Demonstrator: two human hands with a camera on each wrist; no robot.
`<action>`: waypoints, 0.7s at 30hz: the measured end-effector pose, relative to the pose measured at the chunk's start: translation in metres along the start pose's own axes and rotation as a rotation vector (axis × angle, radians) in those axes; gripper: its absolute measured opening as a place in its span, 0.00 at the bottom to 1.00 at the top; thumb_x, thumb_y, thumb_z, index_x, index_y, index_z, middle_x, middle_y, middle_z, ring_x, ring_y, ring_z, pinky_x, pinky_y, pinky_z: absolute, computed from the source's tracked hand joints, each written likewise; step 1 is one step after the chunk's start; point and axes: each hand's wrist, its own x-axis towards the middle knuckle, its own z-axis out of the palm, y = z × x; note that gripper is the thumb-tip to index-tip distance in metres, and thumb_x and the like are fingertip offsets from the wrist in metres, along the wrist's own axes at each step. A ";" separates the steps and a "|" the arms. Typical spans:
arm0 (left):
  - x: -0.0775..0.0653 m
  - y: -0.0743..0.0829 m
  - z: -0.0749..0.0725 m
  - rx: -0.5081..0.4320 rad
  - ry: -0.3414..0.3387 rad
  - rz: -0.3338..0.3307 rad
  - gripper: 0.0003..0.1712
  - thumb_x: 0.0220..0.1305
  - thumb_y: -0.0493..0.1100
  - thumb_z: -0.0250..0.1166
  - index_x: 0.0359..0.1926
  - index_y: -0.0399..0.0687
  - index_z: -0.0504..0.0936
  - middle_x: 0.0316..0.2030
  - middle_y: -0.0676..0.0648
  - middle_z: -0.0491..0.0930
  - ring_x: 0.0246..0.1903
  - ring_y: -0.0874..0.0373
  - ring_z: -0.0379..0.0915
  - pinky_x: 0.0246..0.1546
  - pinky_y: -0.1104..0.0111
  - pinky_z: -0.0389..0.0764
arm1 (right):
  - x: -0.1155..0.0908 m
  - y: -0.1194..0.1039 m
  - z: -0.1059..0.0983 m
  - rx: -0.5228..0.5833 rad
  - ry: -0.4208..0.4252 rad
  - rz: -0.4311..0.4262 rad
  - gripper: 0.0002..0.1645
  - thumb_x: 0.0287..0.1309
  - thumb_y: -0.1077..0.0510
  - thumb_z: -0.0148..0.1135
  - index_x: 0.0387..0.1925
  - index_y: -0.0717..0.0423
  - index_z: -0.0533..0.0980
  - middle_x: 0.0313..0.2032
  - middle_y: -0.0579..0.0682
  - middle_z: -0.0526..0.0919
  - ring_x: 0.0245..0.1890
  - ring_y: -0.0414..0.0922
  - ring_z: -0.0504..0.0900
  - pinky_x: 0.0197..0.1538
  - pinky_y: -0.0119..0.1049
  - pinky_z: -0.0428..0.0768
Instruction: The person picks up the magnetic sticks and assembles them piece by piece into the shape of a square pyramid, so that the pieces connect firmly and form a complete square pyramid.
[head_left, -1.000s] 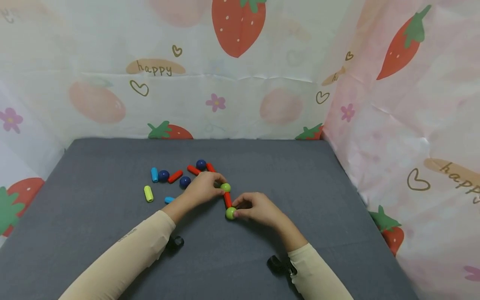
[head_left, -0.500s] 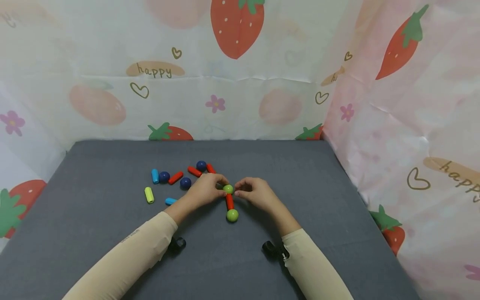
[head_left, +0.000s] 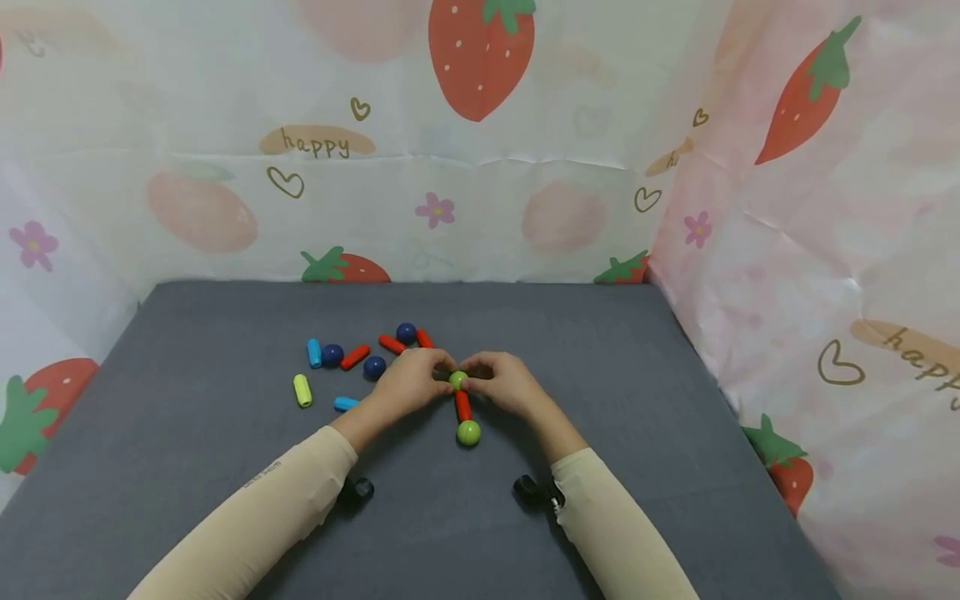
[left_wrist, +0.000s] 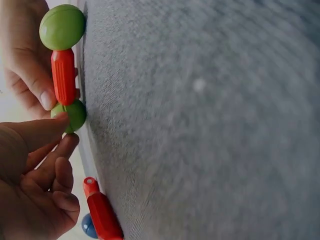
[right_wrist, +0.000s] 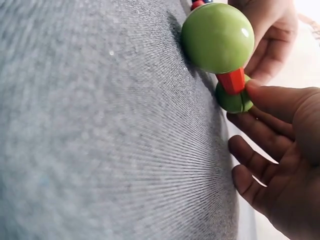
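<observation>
Two green balls are joined by a red ribbed rod [head_left: 463,407], forming a short dumbbell on the grey cloth. My left hand [head_left: 408,383] pinches the far green ball [head_left: 459,381] between thumb and index finger. From the other side, my right hand [head_left: 510,385] has its thumb [right_wrist: 272,100] and index finger at that same ball, also pinching it. The near green ball [head_left: 468,433] rests on the cloth, untouched by either hand. A seam line runs across the held ball in both wrist views.
Left of the hands lie several loose pieces: dark blue balls [head_left: 375,368], red rods [head_left: 356,357], light blue rods [head_left: 313,353] and a yellow-green rod [head_left: 302,390]. Another light blue rod [head_left: 346,404] is partly behind the left wrist. Strawberry-print curtains [head_left: 480,192] border the grey table [head_left: 600,350].
My right hand has left the near green ball, moved up and away from me, and joined the left hand at the far ball. The left hand stays on that ball.
</observation>
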 end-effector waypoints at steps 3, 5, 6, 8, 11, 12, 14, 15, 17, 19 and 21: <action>-0.005 -0.002 -0.007 0.002 -0.011 0.007 0.16 0.64 0.44 0.74 0.52 0.52 0.87 0.49 0.51 0.86 0.52 0.53 0.82 0.53 0.56 0.82 | 0.001 0.000 0.002 0.003 -0.002 0.007 0.17 0.67 0.50 0.69 0.54 0.47 0.84 0.50 0.45 0.87 0.49 0.43 0.84 0.51 0.42 0.82; -0.011 -0.005 -0.012 0.013 -0.020 0.022 0.17 0.64 0.44 0.74 0.53 0.51 0.86 0.50 0.51 0.86 0.51 0.53 0.82 0.52 0.56 0.82 | 0.002 -0.001 0.003 0.003 -0.003 0.009 0.16 0.66 0.50 0.69 0.54 0.46 0.84 0.49 0.44 0.87 0.48 0.42 0.84 0.51 0.42 0.82; -0.015 -0.007 -0.015 0.023 -0.023 0.030 0.17 0.63 0.44 0.74 0.53 0.51 0.86 0.50 0.51 0.86 0.50 0.52 0.82 0.52 0.56 0.82 | 0.002 -0.001 0.003 0.000 -0.003 0.006 0.16 0.67 0.50 0.69 0.54 0.46 0.84 0.49 0.44 0.87 0.48 0.43 0.84 0.51 0.43 0.82; -0.022 -0.010 -0.021 0.042 -0.029 0.045 0.17 0.63 0.44 0.74 0.53 0.50 0.87 0.50 0.51 0.86 0.49 0.52 0.81 0.51 0.56 0.82 | 0.003 -0.001 0.003 -0.005 0.000 0.008 0.16 0.66 0.50 0.69 0.53 0.46 0.84 0.49 0.44 0.87 0.48 0.43 0.83 0.52 0.43 0.81; -0.035 -0.018 -0.031 0.057 -0.030 0.062 0.18 0.63 0.44 0.74 0.53 0.50 0.87 0.49 0.51 0.86 0.48 0.53 0.80 0.51 0.55 0.81 | 0.003 -0.002 0.003 -0.016 0.004 0.012 0.16 0.66 0.49 0.70 0.52 0.46 0.85 0.49 0.44 0.87 0.49 0.43 0.83 0.53 0.43 0.81; -0.039 -0.021 -0.035 0.055 -0.029 0.063 0.18 0.63 0.44 0.74 0.54 0.50 0.87 0.49 0.51 0.86 0.48 0.52 0.79 0.51 0.55 0.81 | 0.003 -0.002 0.003 -0.021 0.003 0.011 0.15 0.66 0.49 0.70 0.52 0.46 0.85 0.49 0.44 0.87 0.49 0.43 0.83 0.53 0.43 0.81; -0.048 -0.029 -0.042 0.060 -0.016 0.067 0.18 0.63 0.44 0.75 0.54 0.49 0.87 0.49 0.50 0.86 0.48 0.52 0.79 0.50 0.55 0.81 | 0.002 -0.002 0.002 -0.026 0.000 0.013 0.15 0.65 0.49 0.70 0.52 0.45 0.85 0.49 0.43 0.86 0.49 0.43 0.82 0.53 0.43 0.80; -0.053 -0.033 -0.046 0.060 -0.010 0.064 0.18 0.63 0.43 0.75 0.54 0.49 0.87 0.49 0.50 0.87 0.48 0.52 0.79 0.50 0.55 0.81 | 0.002 -0.002 0.002 -0.027 -0.002 0.012 0.15 0.65 0.49 0.70 0.52 0.45 0.85 0.49 0.43 0.86 0.49 0.43 0.82 0.53 0.43 0.80; -0.061 -0.042 -0.053 0.064 -0.001 0.043 0.18 0.63 0.43 0.75 0.54 0.48 0.87 0.49 0.49 0.87 0.47 0.51 0.77 0.48 0.55 0.80 | 0.002 -0.002 0.001 -0.025 -0.007 0.008 0.15 0.65 0.49 0.70 0.52 0.45 0.85 0.49 0.43 0.86 0.50 0.43 0.82 0.53 0.43 0.80; -0.069 -0.050 -0.060 0.070 0.010 0.019 0.19 0.63 0.43 0.75 0.54 0.48 0.87 0.49 0.49 0.86 0.45 0.51 0.76 0.45 0.56 0.79 | 0.001 -0.001 0.000 -0.019 -0.007 0.007 0.15 0.65 0.49 0.70 0.52 0.44 0.85 0.49 0.43 0.86 0.49 0.43 0.82 0.53 0.43 0.80; -0.075 -0.057 -0.066 0.070 0.011 -0.013 0.19 0.63 0.43 0.74 0.55 0.48 0.86 0.50 0.48 0.85 0.45 0.51 0.74 0.44 0.56 0.78 | 0.002 0.001 -0.001 -0.015 -0.005 0.008 0.15 0.65 0.49 0.70 0.52 0.43 0.85 0.49 0.42 0.86 0.49 0.43 0.82 0.53 0.43 0.80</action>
